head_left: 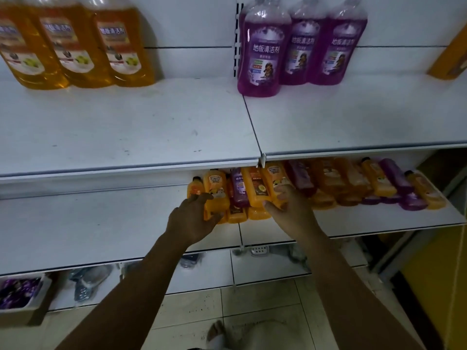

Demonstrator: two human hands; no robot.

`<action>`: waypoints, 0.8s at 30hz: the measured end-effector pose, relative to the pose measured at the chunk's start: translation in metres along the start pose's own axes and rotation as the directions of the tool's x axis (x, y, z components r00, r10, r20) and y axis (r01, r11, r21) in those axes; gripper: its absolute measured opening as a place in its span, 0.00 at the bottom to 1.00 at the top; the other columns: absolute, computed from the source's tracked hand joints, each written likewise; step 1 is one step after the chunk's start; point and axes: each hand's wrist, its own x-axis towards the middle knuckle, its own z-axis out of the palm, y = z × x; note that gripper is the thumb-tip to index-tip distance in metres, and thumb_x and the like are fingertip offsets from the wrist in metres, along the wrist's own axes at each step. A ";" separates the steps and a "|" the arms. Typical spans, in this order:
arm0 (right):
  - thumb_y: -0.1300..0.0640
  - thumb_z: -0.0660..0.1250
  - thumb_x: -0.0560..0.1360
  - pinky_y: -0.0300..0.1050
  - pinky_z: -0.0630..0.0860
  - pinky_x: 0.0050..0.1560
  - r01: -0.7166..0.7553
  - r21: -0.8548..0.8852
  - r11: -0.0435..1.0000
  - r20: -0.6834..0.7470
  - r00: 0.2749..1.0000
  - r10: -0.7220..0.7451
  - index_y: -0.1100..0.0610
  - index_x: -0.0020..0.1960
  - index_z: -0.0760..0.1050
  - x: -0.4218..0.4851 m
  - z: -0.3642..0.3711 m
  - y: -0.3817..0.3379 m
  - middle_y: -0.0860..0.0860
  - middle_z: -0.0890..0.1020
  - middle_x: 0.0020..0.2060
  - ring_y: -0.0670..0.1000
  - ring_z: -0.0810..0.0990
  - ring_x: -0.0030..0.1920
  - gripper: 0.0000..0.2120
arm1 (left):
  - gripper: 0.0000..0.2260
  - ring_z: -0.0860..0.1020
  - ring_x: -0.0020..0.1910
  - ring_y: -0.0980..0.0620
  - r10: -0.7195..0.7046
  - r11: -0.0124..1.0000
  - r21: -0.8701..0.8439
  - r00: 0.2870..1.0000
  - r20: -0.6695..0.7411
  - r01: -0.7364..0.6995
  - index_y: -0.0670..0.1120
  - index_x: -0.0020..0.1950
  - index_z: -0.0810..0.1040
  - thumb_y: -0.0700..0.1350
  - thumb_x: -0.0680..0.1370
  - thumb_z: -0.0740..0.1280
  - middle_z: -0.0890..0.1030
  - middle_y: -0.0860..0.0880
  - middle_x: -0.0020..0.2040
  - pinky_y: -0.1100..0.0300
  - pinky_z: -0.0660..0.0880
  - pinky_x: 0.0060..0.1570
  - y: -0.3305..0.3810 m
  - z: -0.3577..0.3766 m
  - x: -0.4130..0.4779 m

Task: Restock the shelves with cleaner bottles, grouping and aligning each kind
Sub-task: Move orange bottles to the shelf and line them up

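Several orange and purple cleaner bottles lie in a jumbled pile [328, 185] on the middle shelf [101, 223], under the upper shelf's edge. My left hand [192, 221] grips an orange bottle [216, 190] at the pile's left end, thumb below and fingers over it. My right hand [290, 208] grips another orange bottle [274, 181] near the pile's middle. On the upper shelf [126, 127] three orange bottles [75, 44] stand upright at back left, and three purple bottles [300, 44] stand at back right of centre.
An orange box [449, 51] leans at the upper shelf's far right. Packaged goods [86, 279] and a purple tray [17, 291] sit on the lowest shelf. Tiled floor and my foot [219, 334] are below. A yellow panel [434, 286] stands at right.
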 end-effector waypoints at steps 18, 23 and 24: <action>0.46 0.80 0.72 0.55 0.84 0.54 -0.590 0.799 0.116 0.463 0.725 0.510 0.53 0.63 0.74 0.060 0.076 0.035 0.56 0.85 0.55 0.57 0.86 0.55 0.26 | 0.27 0.83 0.61 0.40 -0.517 0.483 -0.797 0.853 0.074 0.362 0.47 0.71 0.77 0.57 0.76 0.76 0.83 0.44 0.64 0.37 0.80 0.61 -0.007 0.078 0.074; 0.54 0.80 0.73 0.53 0.85 0.52 -0.579 0.813 0.063 0.477 0.724 0.498 0.55 0.68 0.74 0.062 0.069 0.038 0.57 0.84 0.57 0.57 0.85 0.55 0.27 | 0.23 0.80 0.63 0.36 -0.602 0.283 -0.852 0.773 0.201 0.441 0.45 0.69 0.76 0.49 0.77 0.77 0.81 0.43 0.63 0.38 0.81 0.61 -0.009 0.079 0.078; 0.55 0.79 0.73 0.52 0.85 0.49 -0.575 0.817 0.042 0.487 0.728 0.483 0.56 0.68 0.74 0.060 0.066 0.040 0.58 0.84 0.58 0.57 0.85 0.55 0.26 | 0.24 0.80 0.64 0.36 -0.585 0.229 -0.866 0.774 0.242 0.444 0.44 0.71 0.75 0.48 0.77 0.77 0.81 0.43 0.65 0.38 0.81 0.60 -0.011 0.080 0.075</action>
